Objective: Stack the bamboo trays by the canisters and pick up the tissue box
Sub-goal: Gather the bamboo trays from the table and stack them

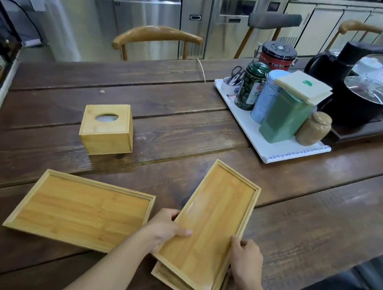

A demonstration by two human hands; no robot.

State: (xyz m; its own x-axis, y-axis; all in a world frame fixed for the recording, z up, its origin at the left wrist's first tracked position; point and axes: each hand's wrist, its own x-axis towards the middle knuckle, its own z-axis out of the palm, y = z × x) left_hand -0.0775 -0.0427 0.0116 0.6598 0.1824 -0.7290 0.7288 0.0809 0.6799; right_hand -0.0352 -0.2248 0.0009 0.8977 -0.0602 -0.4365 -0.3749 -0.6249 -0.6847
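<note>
Both hands, left [165,227] and right [245,259], gripping narrow tray [211,227], canister [249,87] label lying unreadable, dark plank table [313,217], steel kitchen cabinets [141,16] standing behind

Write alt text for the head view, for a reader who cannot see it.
Both hands, left hand and right hand, grip a narrow rectangular bamboo tray above another narrow bamboo tray on a dark wooden table. A wider bamboo tray lies left; a square bamboo tissue box sits beyond, tea canisters far right.

Both hands [205,247] on narrow tray [212,225]
</note>
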